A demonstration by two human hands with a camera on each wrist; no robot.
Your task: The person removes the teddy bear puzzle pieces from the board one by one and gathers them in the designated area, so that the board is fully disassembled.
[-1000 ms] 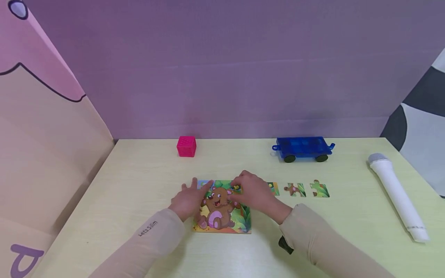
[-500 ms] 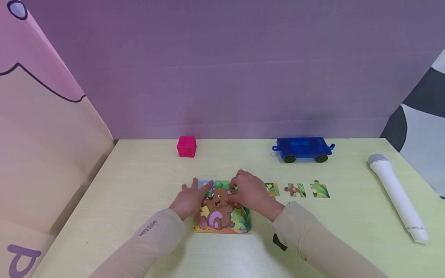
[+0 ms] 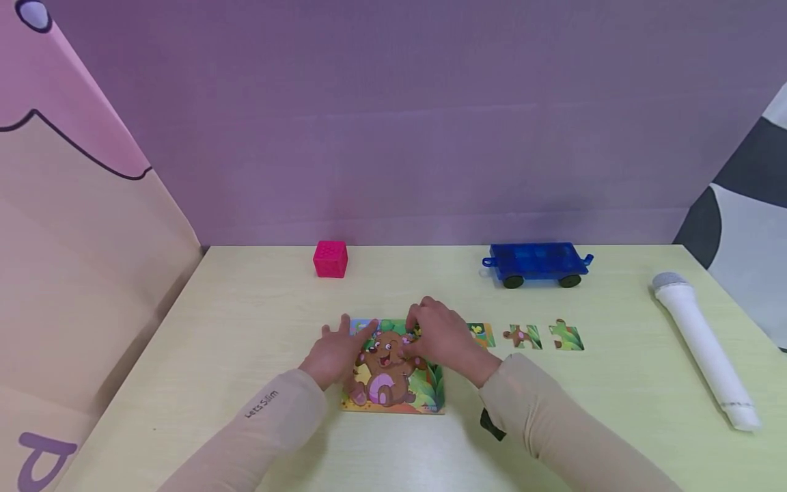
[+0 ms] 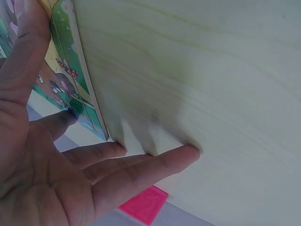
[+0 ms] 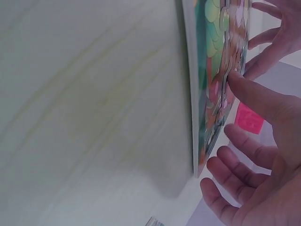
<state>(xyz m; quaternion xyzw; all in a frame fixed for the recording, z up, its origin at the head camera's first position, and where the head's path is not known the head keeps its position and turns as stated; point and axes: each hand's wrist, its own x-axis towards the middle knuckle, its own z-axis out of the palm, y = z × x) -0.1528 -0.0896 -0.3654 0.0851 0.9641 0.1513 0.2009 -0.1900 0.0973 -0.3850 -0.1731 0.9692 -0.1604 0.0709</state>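
A bear jigsaw puzzle point(image 3: 384, 383) lies flat on the table in the head view, showing a brown bear among green leaves. My left hand point(image 3: 335, 352) rests over its upper left part, fingers straight and spread; in the left wrist view the fingertips reach past the board's edge onto the table. At the upper right of the picture, my right hand point(image 3: 443, 338) holds a puzzle piece point(image 3: 416, 333) between thumb and curled index finger, against the board; the hand hides most of it. The right wrist view shows the thumb point(image 5: 242, 84) touching the picture, the other fingers loosely bent.
Right of the puzzle lie a partly hidden piece point(image 3: 482, 333), a brown-and-green piece point(image 3: 522, 336) and a green piece point(image 3: 565, 335). Farther back stand a pink cube point(image 3: 330, 259) and a blue wheeled toy car point(image 3: 538, 261). A white microphone point(image 3: 703, 348) lies at the right.
My right hand has shifted slightly left and its wrist has turned a little, uncovering more of the nearest loose piece. My left hand and the board have stayed in place.
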